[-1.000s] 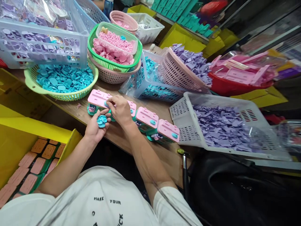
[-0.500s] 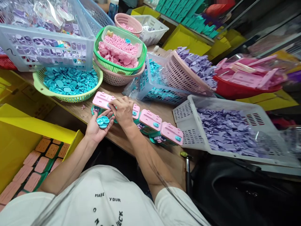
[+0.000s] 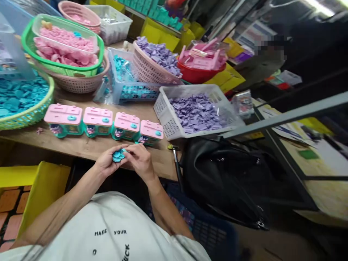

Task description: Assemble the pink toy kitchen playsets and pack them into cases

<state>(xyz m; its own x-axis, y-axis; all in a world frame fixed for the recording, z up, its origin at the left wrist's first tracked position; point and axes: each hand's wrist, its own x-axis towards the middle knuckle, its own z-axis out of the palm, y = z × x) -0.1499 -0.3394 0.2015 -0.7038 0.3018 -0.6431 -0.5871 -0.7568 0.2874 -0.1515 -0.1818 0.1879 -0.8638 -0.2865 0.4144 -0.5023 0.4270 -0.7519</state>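
Observation:
My left hand cups a small stack of teal round buttons over the table's front edge. My right hand meets it, fingertips pinched on the teal pieces. Just beyond both hands a row of pink-topped, teal-based toy blocks stands on the wooden table, each with a teal button on top.
A yellow-green basket of teal buttons is at left, a green basket of pink parts behind it. A white crate of purple parts stands right, with a black bag below. A yellow box sits at lower left.
My right hand has left the toy row and come back to my left hand at the table edge. The view has swung to the right.

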